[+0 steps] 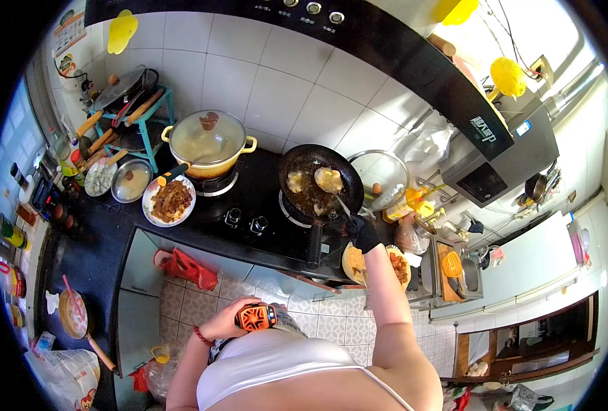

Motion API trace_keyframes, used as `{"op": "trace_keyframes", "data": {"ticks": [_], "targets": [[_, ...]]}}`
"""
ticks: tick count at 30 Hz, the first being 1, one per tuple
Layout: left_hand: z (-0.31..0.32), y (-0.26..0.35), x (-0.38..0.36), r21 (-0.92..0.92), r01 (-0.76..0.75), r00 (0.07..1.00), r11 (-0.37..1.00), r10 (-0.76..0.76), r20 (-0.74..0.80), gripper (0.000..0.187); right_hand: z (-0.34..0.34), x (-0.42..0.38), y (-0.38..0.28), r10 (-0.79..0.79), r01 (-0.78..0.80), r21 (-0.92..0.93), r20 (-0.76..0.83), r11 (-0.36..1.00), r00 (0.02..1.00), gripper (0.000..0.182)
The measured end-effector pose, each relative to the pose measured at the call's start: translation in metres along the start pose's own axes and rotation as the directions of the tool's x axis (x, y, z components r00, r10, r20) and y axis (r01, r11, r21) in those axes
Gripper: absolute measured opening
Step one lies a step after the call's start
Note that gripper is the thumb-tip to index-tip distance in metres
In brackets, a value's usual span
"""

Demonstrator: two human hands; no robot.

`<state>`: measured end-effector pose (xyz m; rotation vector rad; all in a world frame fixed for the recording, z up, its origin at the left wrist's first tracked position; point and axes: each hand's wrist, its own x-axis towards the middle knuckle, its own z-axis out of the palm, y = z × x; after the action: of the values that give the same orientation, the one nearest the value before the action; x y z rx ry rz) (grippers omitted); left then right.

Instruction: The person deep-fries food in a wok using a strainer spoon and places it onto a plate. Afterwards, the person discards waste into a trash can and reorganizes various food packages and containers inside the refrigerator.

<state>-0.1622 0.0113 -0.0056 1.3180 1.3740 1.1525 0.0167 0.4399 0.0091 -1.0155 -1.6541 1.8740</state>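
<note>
My right hand (pixel 363 233), in a black glove, grips the handle of a metal ladle (pixel 331 182) whose bowl rests in the black wok (pixel 313 179) on the right burner. The wok holds brown sauce and pale pieces of food. My left hand (pixel 222 325) is low by my waist and holds an orange and black device (pixel 257 316).
A yellow pot with a glass lid (pixel 208 144) sits on the left burner. A plate of browned food (pixel 169 201) lies beside it. Another plate of food (pixel 353 264) is at the counter edge. A glass lid (pixel 383 179) leans right of the wok. A teal rack (pixel 154 109) holds pans.
</note>
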Motion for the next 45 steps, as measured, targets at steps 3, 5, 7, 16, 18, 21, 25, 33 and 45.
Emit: {"op": "trace_keyframes", "data": {"ticks": [3,5,7,16,18,21,25,33,45], "targets": [[0.0,0.001,0.0,-0.021,0.01,1.0,1.0,-0.01,-0.023,0.072,-0.029,0.009,0.018,0.162,-0.133,0.242,-0.105,0.961,0.981,0.012],[0.0,0.003,0.0,-0.022,0.011,1.0,1.0,-0.011,-0.028,0.072,-0.049,0.013,0.023,0.25,-0.223,0.286,-0.06,0.932,0.966,0.016],[-0.001,0.004,0.0,-0.011,0.012,1.0,1.0,-0.012,-0.028,0.072,-0.047,0.004,0.018,0.155,-0.15,0.093,-0.057,0.984,0.986,0.022],[-0.001,-0.002,0.003,0.008,-0.002,1.0,1.0,0.002,-0.013,0.072,-0.046,-0.029,0.005,-0.253,-0.008,-0.915,-0.12,0.404,0.96,0.025],[-0.001,-0.003,0.004,0.017,-0.003,1.0,1.0,0.003,-0.005,0.073,-0.05,-0.03,0.014,-0.473,0.063,-0.961,-0.075,0.27,0.878,0.026],[-0.001,-0.005,0.004,0.004,-0.001,1.0,1.0,0.001,-0.001,0.073,-0.049,-0.055,0.002,-0.46,0.015,-0.993,-0.043,0.121,0.887,0.03],[-0.002,-0.012,0.003,-0.019,-0.023,1.0,1.0,0.023,0.006,0.074,-0.029,-0.082,-0.029,-0.473,-0.073,-0.996,-0.09,0.054,0.877,0.031],[-0.004,-0.01,0.002,-0.016,0.004,1.0,1.0,-0.003,0.024,0.073,-0.027,-0.086,-0.03,-0.605,-0.021,-0.984,-0.125,0.177,0.786,0.034],[-0.003,-0.004,0.001,-0.042,-0.006,0.998,0.999,0.009,0.054,0.072,-0.034,-0.003,0.027,-0.559,-0.018,-1.0,-0.021,0.01,0.829,0.057]]}}
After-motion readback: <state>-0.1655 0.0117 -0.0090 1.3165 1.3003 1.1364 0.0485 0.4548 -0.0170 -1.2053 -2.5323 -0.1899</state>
